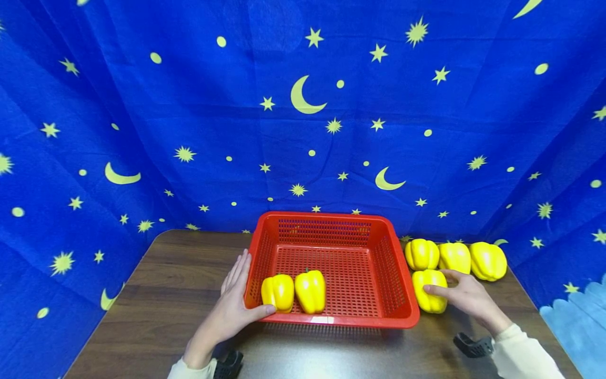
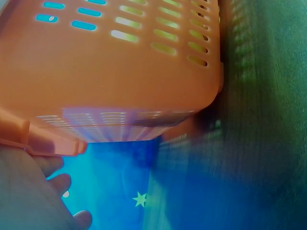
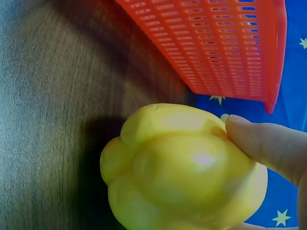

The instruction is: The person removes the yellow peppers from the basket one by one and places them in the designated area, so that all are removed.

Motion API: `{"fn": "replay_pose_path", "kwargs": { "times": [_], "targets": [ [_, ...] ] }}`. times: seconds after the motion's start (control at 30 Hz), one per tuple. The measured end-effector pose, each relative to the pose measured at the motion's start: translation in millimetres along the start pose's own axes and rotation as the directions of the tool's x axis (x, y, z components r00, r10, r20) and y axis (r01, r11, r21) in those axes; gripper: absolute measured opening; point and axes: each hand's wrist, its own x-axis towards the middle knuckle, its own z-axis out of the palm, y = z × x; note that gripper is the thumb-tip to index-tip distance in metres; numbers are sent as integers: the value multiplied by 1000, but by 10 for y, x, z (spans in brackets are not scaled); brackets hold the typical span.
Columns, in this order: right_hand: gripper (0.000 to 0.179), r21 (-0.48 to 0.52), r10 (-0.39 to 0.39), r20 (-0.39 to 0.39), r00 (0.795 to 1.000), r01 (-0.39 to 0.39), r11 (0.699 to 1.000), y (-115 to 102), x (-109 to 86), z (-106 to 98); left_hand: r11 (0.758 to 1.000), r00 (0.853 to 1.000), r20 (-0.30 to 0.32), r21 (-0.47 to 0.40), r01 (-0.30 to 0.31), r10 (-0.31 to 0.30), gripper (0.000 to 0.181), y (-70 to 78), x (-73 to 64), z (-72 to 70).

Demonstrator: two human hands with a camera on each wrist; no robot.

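Observation:
Two yellow bell peppers, a left one and a right one, lie in the front left of a red perforated basket. My left hand rests against the basket's front left corner, fingers straight along the outside and thumb reaching over the front rim. In the left wrist view, its fingertips show beside the rim. Right of the basket, my right hand holds another bell pepper between thumb and fingers. The right wrist view shows that pepper close up, with the thumb on its side.
Behind the held pepper, three more yellow bell peppers stand in a row at the table's back right. The brown wooden table meets a blue curtain with stars and moons. A black strap piece sits by my right wrist.

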Motion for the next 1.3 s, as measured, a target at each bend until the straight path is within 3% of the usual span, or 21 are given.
{"fn": "replay_pose_path", "kwargs": {
  "times": [0.27, 0.37, 0.5, 0.67, 1.03, 1.3],
  "targets": [
    [97, 22, 5, 72, 997, -6, 1000, 36, 33, -13, 1000, 1000, -10, 11, -23, 23, 119, -10, 14, -2],
    [93, 117, 9, 87, 996, -19, 993, 84, 32, 4, 1000, 1000, -9, 15, -21, 21, 119, -13, 11, 2],
    [91, 268, 27, 126, 992, -60, 962, 138, 35, 27, 1000, 1000, -5, 10, -11, 11, 119, -16, 4, 5],
    [88, 355, 28, 159, 987, -83, 931, 183, 57, 45, 1000, 1000, -3, 4, -9, 9, 118, -12, -5, 0],
    [86, 397, 22, 215, 976, -108, 912, 288, 107, 62, 1000, 1000, 2, 2, 5, -5, 118, -1, 5, 0],
    [85, 402, -1, 194, 981, -78, 912, 316, 106, 27, 1000, 1000, -3, 7, -5, 5, 118, -2, 3, -5]
  ]
}}
